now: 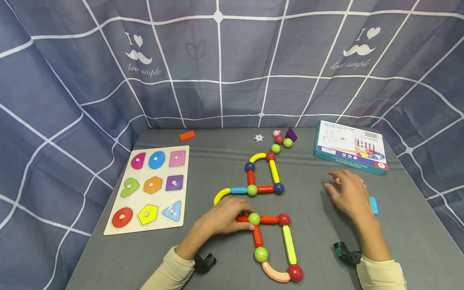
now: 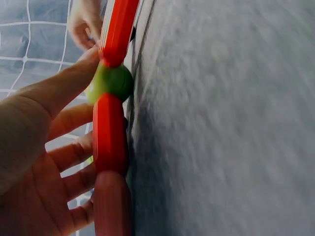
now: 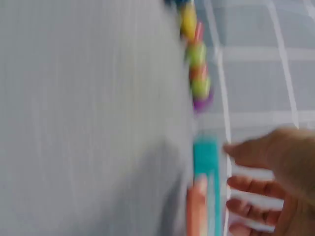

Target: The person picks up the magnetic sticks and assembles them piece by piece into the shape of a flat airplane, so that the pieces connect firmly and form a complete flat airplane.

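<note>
My left hand [image 1: 228, 217] has its thumb and fingers around a red stick [image 1: 242, 219] beside a green ball [image 1: 254, 218]. In the left wrist view the thumb tip lies by the green ball [image 2: 110, 82], with the other fingers behind the row of sticks. That ball belongs to a loop of a red ball [image 1: 284, 219], a yellow-green stick [image 1: 289, 243] and a curved peach stick [image 1: 276, 273]. Over the table's right side, my right hand [image 1: 349, 195] is above a peach piece [image 1: 338, 181], partly hidden, its fingers loosely spread. A light blue stick [image 1: 374, 205] lies beside it.
Farther back lies another loop with a blue ball [image 1: 278, 188] and a curved yellow stick [image 1: 221, 195]. A wooden shape board [image 1: 145, 190] is at left, a toy box [image 1: 349, 147] at back right. Along the back sit an orange block [image 1: 187, 136], a chip [image 1: 259, 137] and a purple piece [image 1: 291, 134].
</note>
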